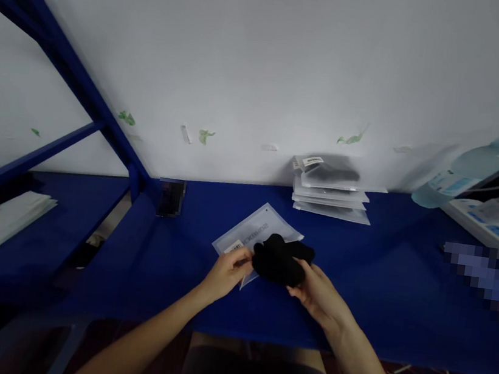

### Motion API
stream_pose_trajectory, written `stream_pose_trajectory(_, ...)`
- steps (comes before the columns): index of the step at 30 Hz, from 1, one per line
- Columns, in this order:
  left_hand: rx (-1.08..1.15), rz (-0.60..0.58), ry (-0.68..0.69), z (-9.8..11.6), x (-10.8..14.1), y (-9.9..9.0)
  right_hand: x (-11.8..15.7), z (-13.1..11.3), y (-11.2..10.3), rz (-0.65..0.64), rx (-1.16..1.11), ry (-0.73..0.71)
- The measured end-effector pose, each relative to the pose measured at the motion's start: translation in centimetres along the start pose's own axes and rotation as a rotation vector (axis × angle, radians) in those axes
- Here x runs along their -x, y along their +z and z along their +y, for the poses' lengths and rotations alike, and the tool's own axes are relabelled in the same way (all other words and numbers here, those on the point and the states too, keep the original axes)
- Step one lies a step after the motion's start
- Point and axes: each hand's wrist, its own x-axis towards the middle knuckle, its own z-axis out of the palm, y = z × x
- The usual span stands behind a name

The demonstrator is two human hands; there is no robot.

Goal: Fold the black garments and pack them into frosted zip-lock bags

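Observation:
A folded black cloth item (pixel 279 259) is held above the blue table, with my right hand (pixel 316 291) closed round its right end. My left hand (pixel 230 270) is at its left edge with fingers pinched together; what they grip, if anything, is too small to make out. Under the black item lies a translucent plastic bag (pixel 256 225) with printed lettering and a small white label. The bag's lower right part is hidden by the black item.
Filled translucent bags (pixel 331 192) are stacked against the wall. A phone (pixel 171 197) lies at the back left. To the right are a bottle (pixel 463 169) and a white box (pixel 479 223). White flat packs (pixel 0 225) rest beyond the blue frame (pixel 73 75).

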Motion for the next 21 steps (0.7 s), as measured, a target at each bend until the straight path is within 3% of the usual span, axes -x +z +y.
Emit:
stream_pose_trajectory(6, 0.016, 0.072, -0.015, 0.5, 0.0, -0.2, 0.1, 0.2, 1.2, -0.075, -0.023, 0.143)
stream_pose_trajectory(13, -0.298, 0.151, 0.200, 1.8, 0.8, 0.0, -0.1, -0.7, 1.3, -0.062, 0.114, 0.133)
stream_pose_trajectory(18, -0.438, 0.091, 0.301, 1.8, 1.2, 0.2, -0.6, -1.0, 1.4, -0.144, -0.136, 0.240)
stream_pose_trajectory(21, -0.492, 0.062, 0.345, 1.8, 1.3, 0.3, -0.7, -0.6, 1.5, -0.113, -0.214, 0.278)
